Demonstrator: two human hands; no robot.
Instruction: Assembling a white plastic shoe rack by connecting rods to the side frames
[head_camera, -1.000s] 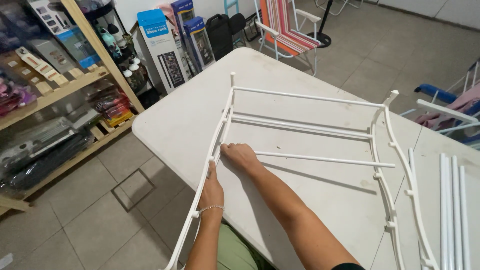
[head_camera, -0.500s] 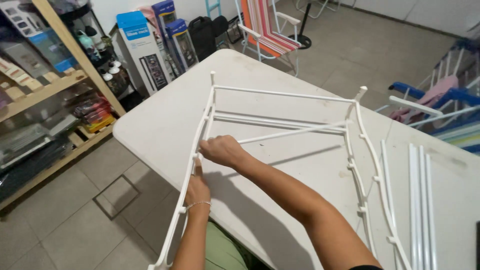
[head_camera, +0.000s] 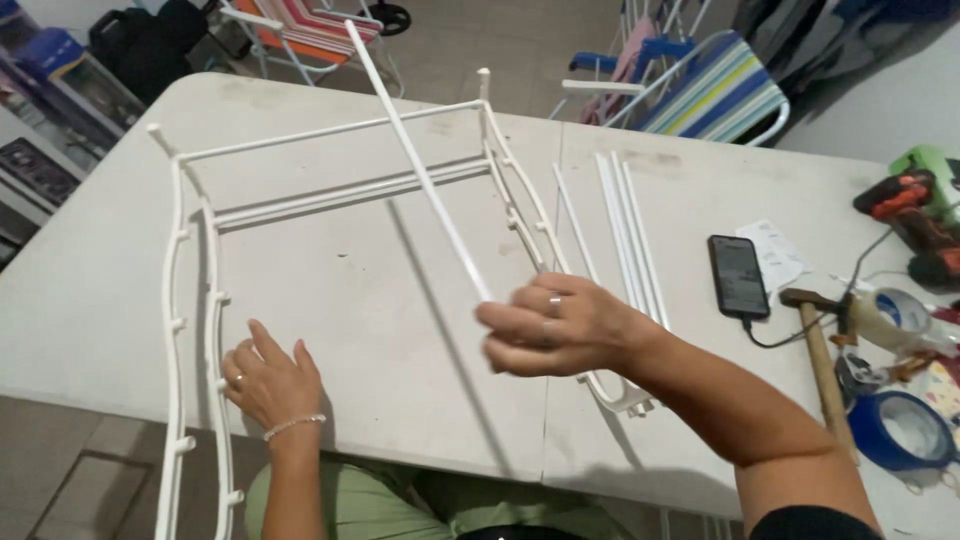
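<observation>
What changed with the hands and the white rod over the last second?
The right hand has lifted one white rod off the frame's left rail and holds its near end up, far end angled away. The left hand let go and lies flat on the table. The white frame stays put.

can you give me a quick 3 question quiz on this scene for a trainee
1. True or false: the right hand holds a white rod lifted off the table.
2. Where does the left hand rest: A) on the phone, B) flat on the table beside the white frame, C) on the hammer?
3. What lies just right of the frame, side by side?

Key: 1 true; 2 B; 3 loose white rods.
</observation>
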